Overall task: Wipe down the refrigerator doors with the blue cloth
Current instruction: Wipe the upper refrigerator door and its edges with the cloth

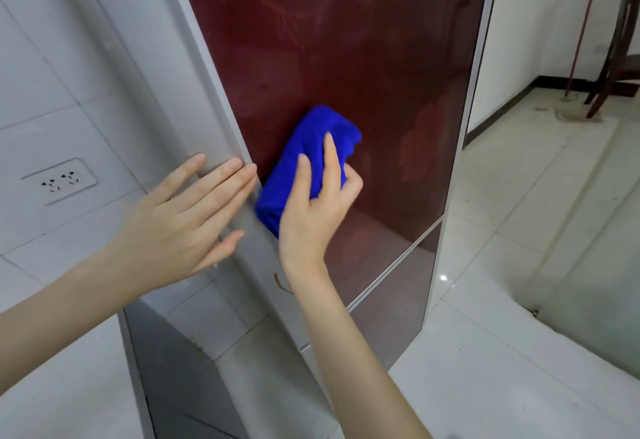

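left hand (180, 217): fingers straight, flat on fridge side (204, 120), bracing.
right hand (311, 220): curled round bunched cloth (311, 151), pressing it on upper door (346, 57), low, by the left edge.
progress: I judge mid-wipe; I can't tell how much glass is clean.
left: I reckon rest of upper door, then lower door (391, 303).

White tiled wall (52, 57), socket (59, 180) left of the fingers (221, 175) — glossy pale floor (502, 386), dark chair (620, 57) well right of them.
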